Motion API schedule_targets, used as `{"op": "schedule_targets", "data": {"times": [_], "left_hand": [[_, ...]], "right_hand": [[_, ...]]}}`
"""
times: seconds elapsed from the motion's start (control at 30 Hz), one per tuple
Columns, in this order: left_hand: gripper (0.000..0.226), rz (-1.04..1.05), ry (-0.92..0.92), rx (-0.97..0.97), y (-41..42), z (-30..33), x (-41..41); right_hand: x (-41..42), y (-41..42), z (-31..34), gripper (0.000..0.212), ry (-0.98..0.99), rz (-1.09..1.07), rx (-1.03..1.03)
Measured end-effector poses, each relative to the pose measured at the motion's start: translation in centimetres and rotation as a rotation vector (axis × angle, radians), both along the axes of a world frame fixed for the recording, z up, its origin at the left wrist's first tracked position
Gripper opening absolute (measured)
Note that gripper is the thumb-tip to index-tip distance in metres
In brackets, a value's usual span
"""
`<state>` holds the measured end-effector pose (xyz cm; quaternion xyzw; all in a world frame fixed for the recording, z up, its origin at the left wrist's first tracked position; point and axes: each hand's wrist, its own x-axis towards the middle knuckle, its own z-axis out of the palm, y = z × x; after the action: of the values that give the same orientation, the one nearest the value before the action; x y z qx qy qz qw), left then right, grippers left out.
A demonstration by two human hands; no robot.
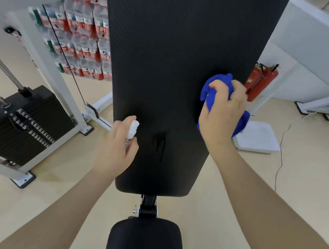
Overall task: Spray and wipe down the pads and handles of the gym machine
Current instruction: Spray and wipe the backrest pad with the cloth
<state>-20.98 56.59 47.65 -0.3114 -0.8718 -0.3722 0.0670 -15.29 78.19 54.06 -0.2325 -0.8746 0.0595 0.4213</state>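
A long black back pad [175,66] of the bench runs up the middle of the view, with a smaller black seat pad [145,239] below it. My left hand [115,150] grips a small clear spray bottle [132,130] with a white nozzle at the pad's left edge. My right hand [221,116] holds a bunched blue cloth [214,89] against the pad's right side. A wet streak [161,147] shows on the pad between my hands.
A white-framed cable machine with a black weight stack [23,122] stands to the left. Packs of bottled water [82,40] are stacked behind it. Two red fire extinguishers [262,80] and a white tray [256,138] sit on the floor at the right, beside a thin cable [282,152].
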Motion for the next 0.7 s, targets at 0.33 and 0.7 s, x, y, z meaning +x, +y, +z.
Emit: {"op": "schedule_targets", "data": {"times": [0.33,0.7], "left_hand": [[0.045,0.04,-0.097,0.052,-3.1,-1.9,-2.2],[0.059,0.012,-0.711,0.453,-4.3,0.0,-4.1]], "right_hand": [[0.5,-5.4,-8.3,0.043,-0.373,0.443,0.43],[-3.5,-12.8,-10.4,0.031,-0.425,0.518,0.495]]}}
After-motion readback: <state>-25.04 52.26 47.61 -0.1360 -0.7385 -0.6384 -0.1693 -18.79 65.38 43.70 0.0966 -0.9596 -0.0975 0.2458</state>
